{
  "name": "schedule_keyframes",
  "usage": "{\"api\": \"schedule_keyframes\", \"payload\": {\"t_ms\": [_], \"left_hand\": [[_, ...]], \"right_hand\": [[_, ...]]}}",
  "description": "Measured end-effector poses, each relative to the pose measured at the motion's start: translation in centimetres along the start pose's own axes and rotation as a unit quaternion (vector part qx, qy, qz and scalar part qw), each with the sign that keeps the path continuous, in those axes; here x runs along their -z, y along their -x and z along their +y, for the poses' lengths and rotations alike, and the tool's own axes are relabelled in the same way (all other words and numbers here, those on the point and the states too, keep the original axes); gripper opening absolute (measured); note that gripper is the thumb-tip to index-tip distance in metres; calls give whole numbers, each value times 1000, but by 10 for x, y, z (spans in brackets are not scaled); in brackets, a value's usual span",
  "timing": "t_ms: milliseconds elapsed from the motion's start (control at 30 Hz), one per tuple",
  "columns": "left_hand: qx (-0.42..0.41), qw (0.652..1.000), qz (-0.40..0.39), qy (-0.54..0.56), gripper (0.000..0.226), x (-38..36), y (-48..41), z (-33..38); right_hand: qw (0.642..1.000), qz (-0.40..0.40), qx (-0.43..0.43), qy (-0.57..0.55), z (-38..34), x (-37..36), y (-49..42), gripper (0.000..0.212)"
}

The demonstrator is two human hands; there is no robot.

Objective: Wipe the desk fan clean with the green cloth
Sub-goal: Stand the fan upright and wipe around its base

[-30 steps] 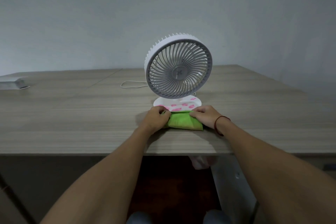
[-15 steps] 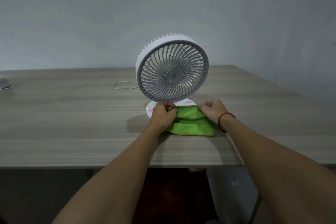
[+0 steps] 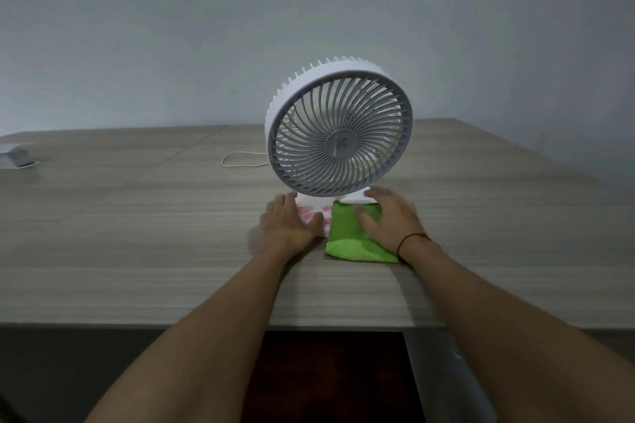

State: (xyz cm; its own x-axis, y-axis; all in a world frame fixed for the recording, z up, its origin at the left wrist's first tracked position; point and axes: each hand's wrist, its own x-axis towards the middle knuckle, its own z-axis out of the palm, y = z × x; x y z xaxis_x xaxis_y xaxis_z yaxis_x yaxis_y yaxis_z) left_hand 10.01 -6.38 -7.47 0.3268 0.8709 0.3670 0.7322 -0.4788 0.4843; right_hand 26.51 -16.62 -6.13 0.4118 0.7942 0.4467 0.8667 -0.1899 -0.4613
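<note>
Desk fan (image 3: pixel 338 132) is standing upright mid-surface (image 3: pixel 137 233), green cloth (image 3: pixel 354 233) lying folded over the right of its base.
Fan is looking light, plastic and tippy with a thin grille: the base is the place to steady it. Cloth is soft and limp, so bunch it. Right hand (image 3: pixel 390 221) is pressing flat on the cloth, not clenched; left hand (image 3: pixel 287 221) is resting spread on the base, gripping nothing. Half a second ago both were pinching the cloth's top edge; now released.
</note>
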Motion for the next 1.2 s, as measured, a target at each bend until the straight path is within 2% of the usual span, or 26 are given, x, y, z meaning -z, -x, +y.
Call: {"api": "schedule_keyframes", "payload": {"t_ms": [100,167,267,367,467,567,633,700,767,933,1033,1200], "left_hand": [[2,996,-76,47,93,-2,-8,-6],[3,994,-99,55,104,-3,-10,-8],[4,989,-140,38,108,-1,-11,-9],[-1,988,-153,12,114,4,-11,-13],[-26,987,-161,10,118,6,-11,-18],[-39,984,-177,-4,127,6,-13,-19],[-41,981,-186,-18,127,6,-13,-19],[-43,980,-192,-25,124,5,-13,-20],[-46,980,-193,-29,123,5,-14,-20],[-34,980,-196,-24,121,4,-16,-22],[-28,980,-197,-24,118,6,-14,-20],[-25,980,-197,-23,119,8,-12,-19]], "right_hand": [[990,-133,34,23,-2,-7,3,63],[986,-164,36,24,0,-9,2,61],[991,-129,15,-42,4,-7,1,45],[997,-41,-37,-46,8,-8,-4,33],[987,43,-134,-81,13,-8,-18,35],[975,84,-163,-124,14,-10,-34,35],[979,36,-148,-133,6,-17,-42,36],[986,-56,-130,-93,-2,-28,-46,40],[989,-97,-105,-48,-7,-32,-48,42],[989,-138,-47,-37,-9,-25,-33,52],[984,-159,-33,-67,-3,-23,-28,51],[984,-110,-101,-95,14,-13,-31,50]]}}
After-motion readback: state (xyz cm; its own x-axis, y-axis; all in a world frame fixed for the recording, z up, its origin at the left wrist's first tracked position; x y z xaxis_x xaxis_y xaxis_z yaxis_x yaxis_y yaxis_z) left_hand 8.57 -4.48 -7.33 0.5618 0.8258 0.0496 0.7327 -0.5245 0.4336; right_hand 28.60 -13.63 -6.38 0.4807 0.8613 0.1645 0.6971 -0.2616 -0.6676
